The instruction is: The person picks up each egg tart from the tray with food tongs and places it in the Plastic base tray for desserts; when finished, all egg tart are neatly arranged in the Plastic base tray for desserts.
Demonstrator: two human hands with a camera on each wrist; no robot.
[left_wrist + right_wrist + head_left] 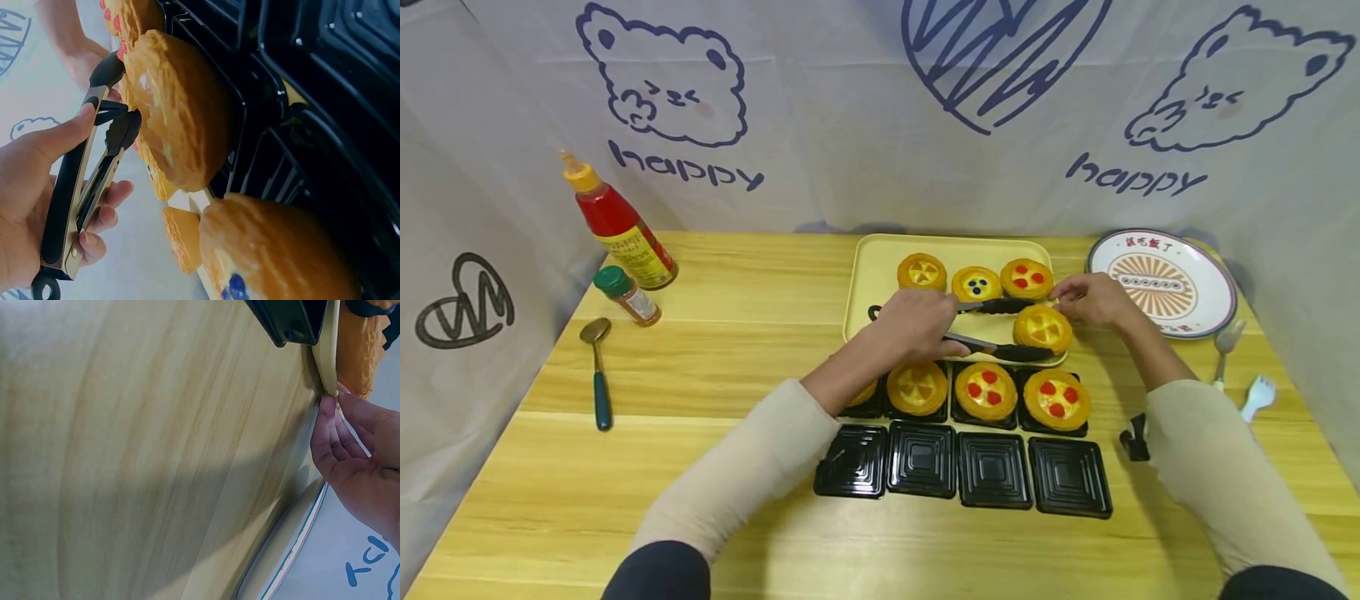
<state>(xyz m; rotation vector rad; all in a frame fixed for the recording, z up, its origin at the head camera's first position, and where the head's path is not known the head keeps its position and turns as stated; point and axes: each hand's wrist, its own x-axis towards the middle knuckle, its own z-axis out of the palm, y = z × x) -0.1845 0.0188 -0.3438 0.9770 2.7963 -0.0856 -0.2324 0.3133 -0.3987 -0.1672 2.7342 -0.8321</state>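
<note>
Cloth backdrop point(827, 125) hung behind wooden table point(715, 283). Tongs point(70, 187) gripped in left hand point(917, 321), long axis laid left to right across yellow tray point(876, 275), jaws spread. Tart point(1042, 330) framed between tong tips at tray's right end; contact cannot be told. Right hand point(1096, 298) nearer, just beside tart; tray rim pinched by its thumb and fingers. Left hand set left of tart.

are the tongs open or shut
Open: in the left wrist view, the tongs, held in the left hand, have their two tips spread apart.
</note>
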